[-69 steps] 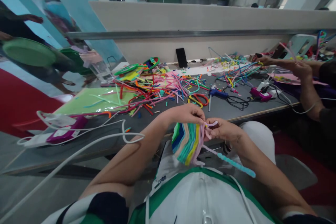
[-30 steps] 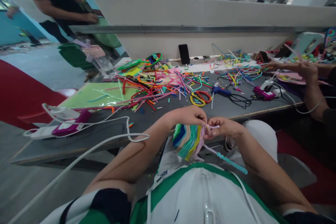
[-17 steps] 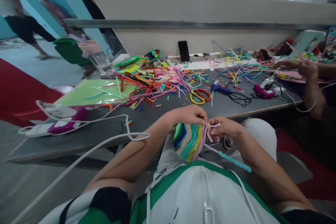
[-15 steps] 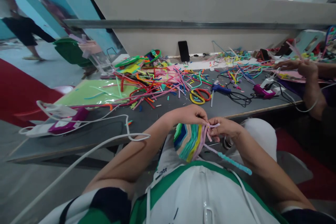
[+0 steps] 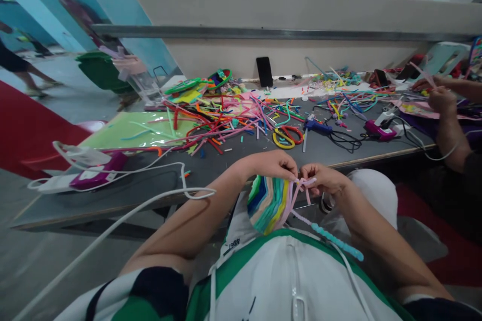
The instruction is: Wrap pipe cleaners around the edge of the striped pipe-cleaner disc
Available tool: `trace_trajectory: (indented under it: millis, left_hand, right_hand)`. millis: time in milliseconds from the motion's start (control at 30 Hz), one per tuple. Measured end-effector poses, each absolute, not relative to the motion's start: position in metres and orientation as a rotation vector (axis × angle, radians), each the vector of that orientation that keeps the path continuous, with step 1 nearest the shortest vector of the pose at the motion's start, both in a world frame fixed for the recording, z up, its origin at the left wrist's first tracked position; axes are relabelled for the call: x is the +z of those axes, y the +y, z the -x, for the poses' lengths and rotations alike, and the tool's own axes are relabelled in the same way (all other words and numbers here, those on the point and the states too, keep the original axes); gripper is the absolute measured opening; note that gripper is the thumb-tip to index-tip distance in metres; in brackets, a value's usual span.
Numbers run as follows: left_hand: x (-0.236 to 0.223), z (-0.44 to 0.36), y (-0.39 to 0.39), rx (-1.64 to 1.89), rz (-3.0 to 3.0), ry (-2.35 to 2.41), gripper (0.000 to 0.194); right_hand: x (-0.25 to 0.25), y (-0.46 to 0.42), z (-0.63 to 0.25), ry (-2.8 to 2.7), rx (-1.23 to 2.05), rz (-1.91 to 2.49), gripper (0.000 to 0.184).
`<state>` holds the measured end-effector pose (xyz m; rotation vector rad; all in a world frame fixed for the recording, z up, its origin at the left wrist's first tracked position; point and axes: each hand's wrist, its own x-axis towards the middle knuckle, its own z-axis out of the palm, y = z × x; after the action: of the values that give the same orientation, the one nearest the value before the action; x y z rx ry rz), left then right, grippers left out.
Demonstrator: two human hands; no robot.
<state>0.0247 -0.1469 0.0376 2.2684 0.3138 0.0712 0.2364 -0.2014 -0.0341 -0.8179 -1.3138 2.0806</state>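
Note:
A striped panel of bent pipe cleaners (image 5: 268, 205), in green, blue, beige, teal, yellow and pink, hangs over my lap. My left hand (image 5: 276, 164) is closed on its upper edge, near the pink strands. Close beside it, my right hand (image 5: 320, 179) pinches the loose ends of the pink pipe cleaners (image 5: 304, 185), which cross between both hands. From the panel's lower right side a twisted stem (image 5: 335, 242) sticks out, pink at first and turquoise toward its tip. My left fingertips are partly hidden behind the strands.
Loose pipe cleaners (image 5: 226, 118) heap across the grey table (image 5: 158, 200). Scissors (image 5: 284, 138) with yellow and red handles lie beside a blue glue gun (image 5: 317, 126). White cables (image 5: 139, 205) run at left. A co-worker's hands (image 5: 439, 93) work at right. A phone (image 5: 264, 72) leans at the back.
My right hand has shifted slightly up, and the pink ends between my hands are spread differently. The panel tilted a little left. At far left a walking person has moved partly out of view.

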Motion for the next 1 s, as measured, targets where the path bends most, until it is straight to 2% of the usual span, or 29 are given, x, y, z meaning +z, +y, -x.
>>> trace_trajectory:
  millis: [233,467,733,1000]
  left_hand:
    - [0.031,-0.034,-0.149,0.003,-2.181,0.282,0.023]
    - [0.024,-0.042,-0.150,-0.027,-2.199,0.360,0.015]
    - [0.025,-0.042,-0.150,-0.014,-2.111,0.353,0.017]
    - [0.020,-0.043,-0.149,0.019,-2.096,0.402,0.019]
  right_hand:
    - [-0.029,-0.199,-0.246,-1.457,2.075,0.746,0.024]
    - [-0.006,-0.201,-0.243,-1.665,1.729,0.853,0.021]
    - [-0.005,-0.202,-0.240,-1.704,1.486,0.908,0.022]
    - [-0.014,-0.199,-0.245,-1.712,1.433,0.933,0.025]
